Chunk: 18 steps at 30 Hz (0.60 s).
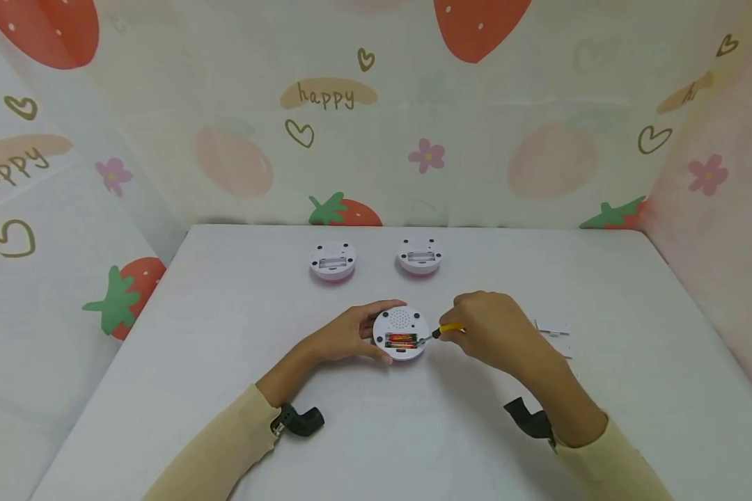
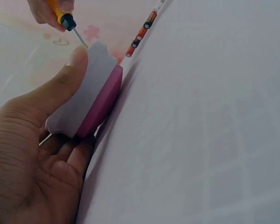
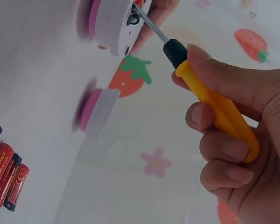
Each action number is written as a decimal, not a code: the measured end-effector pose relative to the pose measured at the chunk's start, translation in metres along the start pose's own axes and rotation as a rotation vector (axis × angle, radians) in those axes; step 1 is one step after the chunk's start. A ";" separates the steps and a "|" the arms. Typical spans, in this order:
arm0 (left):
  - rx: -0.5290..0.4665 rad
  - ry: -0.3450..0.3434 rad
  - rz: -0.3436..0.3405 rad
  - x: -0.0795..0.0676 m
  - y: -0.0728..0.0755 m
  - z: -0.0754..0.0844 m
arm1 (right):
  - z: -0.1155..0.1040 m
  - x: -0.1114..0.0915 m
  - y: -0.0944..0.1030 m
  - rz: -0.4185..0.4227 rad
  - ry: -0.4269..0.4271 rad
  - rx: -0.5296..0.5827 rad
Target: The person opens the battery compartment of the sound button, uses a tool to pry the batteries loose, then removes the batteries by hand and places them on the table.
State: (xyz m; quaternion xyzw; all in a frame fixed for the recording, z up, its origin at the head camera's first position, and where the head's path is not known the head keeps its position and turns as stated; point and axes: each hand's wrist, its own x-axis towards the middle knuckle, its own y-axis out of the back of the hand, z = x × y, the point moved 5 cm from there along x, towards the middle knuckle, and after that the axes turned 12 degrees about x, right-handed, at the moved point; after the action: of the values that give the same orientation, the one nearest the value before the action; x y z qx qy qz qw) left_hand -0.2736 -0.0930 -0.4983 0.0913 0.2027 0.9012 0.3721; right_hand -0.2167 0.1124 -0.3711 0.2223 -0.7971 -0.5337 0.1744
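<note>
My left hand (image 1: 341,335) grips a round white device (image 1: 402,319) with a pink underside, thumb on one side and fingers on the other. Its face is tilted up, with speaker holes, dark round spots and an uncovered battery compartment. Red batteries (image 1: 401,341) lie inside that compartment. A screwdriver (image 3: 219,112) with a yellow handle and black collar is held in my right hand (image 1: 491,327), fingers curled round the handle. Its metal tip meets the compartment's right end, beside a battery. In the left wrist view, the device's white side and pink base (image 2: 102,105) show close over the table.
Two similar devices, one on the left (image 1: 333,261) and one on the right (image 1: 419,256), stand at the table's back with compartments uncovered. Several loose red and black batteries (image 3: 16,186) lie on the table at the right, partly hidden by my right arm in the head view.
</note>
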 end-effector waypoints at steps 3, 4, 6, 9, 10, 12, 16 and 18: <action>-0.009 -0.005 0.003 0.000 0.000 0.000 | -0.002 -0.001 0.001 -0.016 -0.017 0.003; -0.010 -0.007 0.005 0.000 0.000 0.000 | -0.002 -0.001 0.001 -0.022 -0.022 0.005; -0.006 -0.006 0.012 0.000 0.000 0.001 | -0.002 -0.001 0.001 -0.032 -0.030 0.009; 0.001 0.002 0.019 -0.001 0.000 0.001 | -0.003 -0.001 0.000 -0.043 -0.029 0.009; 0.007 0.006 0.021 -0.001 0.000 0.001 | -0.002 -0.001 0.000 -0.043 -0.027 0.008; 0.015 0.009 0.023 -0.002 -0.001 0.002 | -0.002 -0.001 -0.002 -0.041 -0.022 0.008; 0.012 -0.001 0.024 -0.001 -0.002 0.002 | -0.003 -0.001 -0.003 -0.018 -0.017 0.010; 0.000 -0.012 0.022 0.000 -0.002 0.002 | -0.006 -0.002 -0.003 -0.004 0.004 -0.002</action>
State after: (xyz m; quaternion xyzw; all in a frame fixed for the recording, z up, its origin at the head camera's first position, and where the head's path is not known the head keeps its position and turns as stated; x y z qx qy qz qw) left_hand -0.2714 -0.0913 -0.4972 0.0990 0.1995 0.9047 0.3633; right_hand -0.2115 0.1080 -0.3717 0.2248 -0.7957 -0.5345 0.1754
